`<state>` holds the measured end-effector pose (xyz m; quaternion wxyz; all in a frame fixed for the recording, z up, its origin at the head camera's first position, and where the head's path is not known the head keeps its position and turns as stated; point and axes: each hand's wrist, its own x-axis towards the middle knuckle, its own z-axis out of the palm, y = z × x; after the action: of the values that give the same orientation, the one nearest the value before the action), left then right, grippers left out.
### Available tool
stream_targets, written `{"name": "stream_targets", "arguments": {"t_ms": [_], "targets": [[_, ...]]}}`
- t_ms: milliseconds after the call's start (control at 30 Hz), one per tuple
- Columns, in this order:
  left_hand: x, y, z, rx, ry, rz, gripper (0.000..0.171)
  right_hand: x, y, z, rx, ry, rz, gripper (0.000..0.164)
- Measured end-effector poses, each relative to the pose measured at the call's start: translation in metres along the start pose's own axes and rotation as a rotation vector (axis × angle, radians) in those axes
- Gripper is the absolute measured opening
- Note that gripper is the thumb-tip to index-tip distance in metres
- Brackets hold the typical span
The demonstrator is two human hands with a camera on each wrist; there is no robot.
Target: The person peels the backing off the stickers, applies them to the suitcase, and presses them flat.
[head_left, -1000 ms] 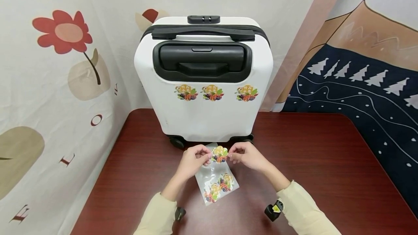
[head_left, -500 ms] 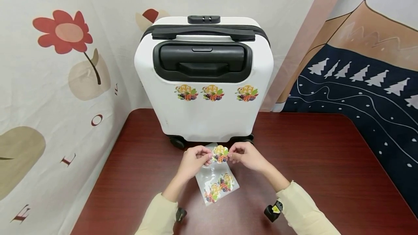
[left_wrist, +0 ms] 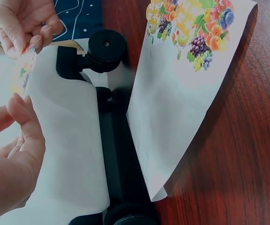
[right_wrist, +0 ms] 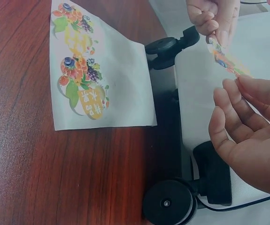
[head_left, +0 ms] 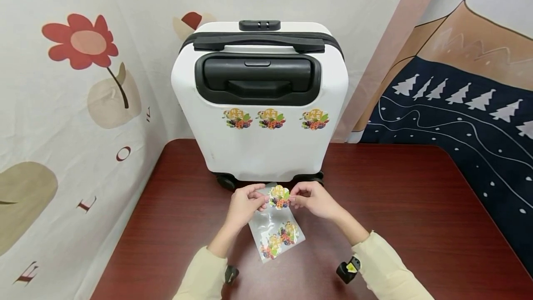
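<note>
A fruit-print sticker (head_left: 279,197) is stretched between both hands, just in front of the white suitcase (head_left: 266,152). My left hand (head_left: 245,205) pinches its left edge with the thumb and a finger. At the opposite edge, my right hand (head_left: 315,199) pinches it between thumb and fingertip, the other fingers loosely bent, as the right wrist view shows. Below the hands lies a sticker sheet (head_left: 270,221) carrying two more fruit stickers (right_wrist: 81,70). Three matching stickers (head_left: 271,118) are in a row on the suitcase front, with a wider gap before the right one.
The suitcase stands upright at the back of the dark red table (head_left: 395,207), on black wheels (left_wrist: 106,50). Its black handle (head_left: 258,73) is folded in. Printed cloth (head_left: 137,59) hangs behind and at the sides. Each wrist wears a black device (head_left: 349,270).
The sticker and both hands shift very slightly to the left. My left fingers spread a little at the sticker's edge. The suitcase and the sheet stay put.
</note>
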<state>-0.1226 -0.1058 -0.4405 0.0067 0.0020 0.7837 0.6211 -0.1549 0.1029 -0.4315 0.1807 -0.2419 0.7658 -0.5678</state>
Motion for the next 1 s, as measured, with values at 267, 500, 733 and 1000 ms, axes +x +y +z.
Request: {"name": "stream_targets", "arguments": {"t_ms": [267,500,733,1000], "targets": [[0.0,0.0,-0.001,-0.006,-0.018,-0.008,0.004,0.001,0.004,-0.001,0.007,0.018,0.019,0.008],[-0.006,0.017,-0.003,-0.014,-0.037,0.008,0.004,0.001,0.001,0.001,0.025,0.031,0.011,0.008],[-0.014,0.041,-0.007,0.007,-0.033,0.019,0.007,0.004,0.002,0.001,0.037,0.055,0.032,0.012],[-0.014,0.041,-0.009,0.005,-0.039,0.028,0.004,0.006,0.001,0.002,0.062,0.065,0.054,0.013]]}}
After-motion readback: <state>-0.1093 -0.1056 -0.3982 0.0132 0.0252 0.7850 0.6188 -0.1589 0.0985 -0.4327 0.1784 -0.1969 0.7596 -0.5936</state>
